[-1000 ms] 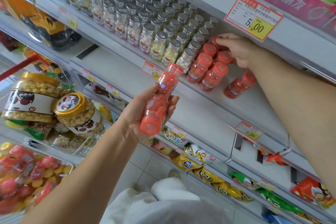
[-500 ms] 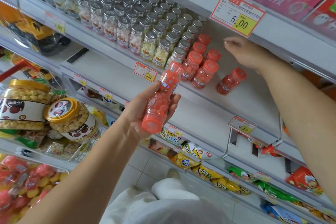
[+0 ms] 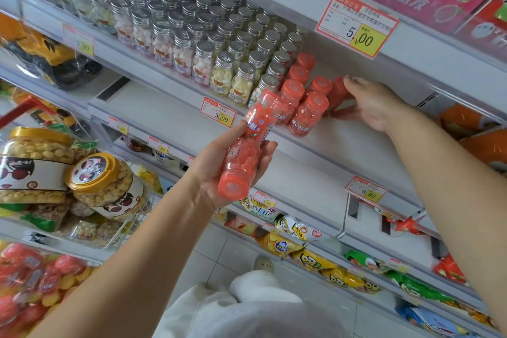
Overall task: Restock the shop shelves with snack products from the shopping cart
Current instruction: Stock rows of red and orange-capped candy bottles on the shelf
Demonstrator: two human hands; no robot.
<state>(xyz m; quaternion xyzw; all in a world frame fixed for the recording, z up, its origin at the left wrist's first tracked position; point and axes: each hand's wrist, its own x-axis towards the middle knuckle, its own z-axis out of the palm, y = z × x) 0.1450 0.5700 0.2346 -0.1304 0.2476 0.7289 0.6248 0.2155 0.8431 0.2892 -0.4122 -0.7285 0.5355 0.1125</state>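
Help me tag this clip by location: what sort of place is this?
Most likely a shop's snack aisle: tiered shelves edged with price tags, rows of silver-capped candy bottles, and snack jars in a wire cart.

Head-worn, down onto near shelves (image 3: 343, 162)
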